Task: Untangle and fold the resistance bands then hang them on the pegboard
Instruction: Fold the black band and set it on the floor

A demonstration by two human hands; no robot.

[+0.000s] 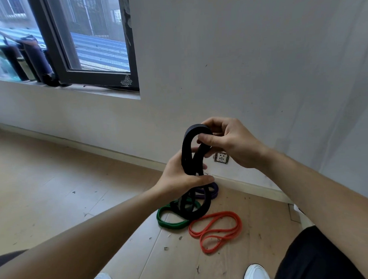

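While left hand [180,177] clenches black band [187,151], right hand [227,142] pinches its top loop

left hand [180,173] grips black band [187,158] | right hand [227,142] pinches top loop | orange band [215,232] on floor [55,185]

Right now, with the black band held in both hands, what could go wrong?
1. The black band hangs in loose loops below the left hand; they may snag the green band or the purple band on the floor.
2. If the right hand loses the top fold, the band could unfold.
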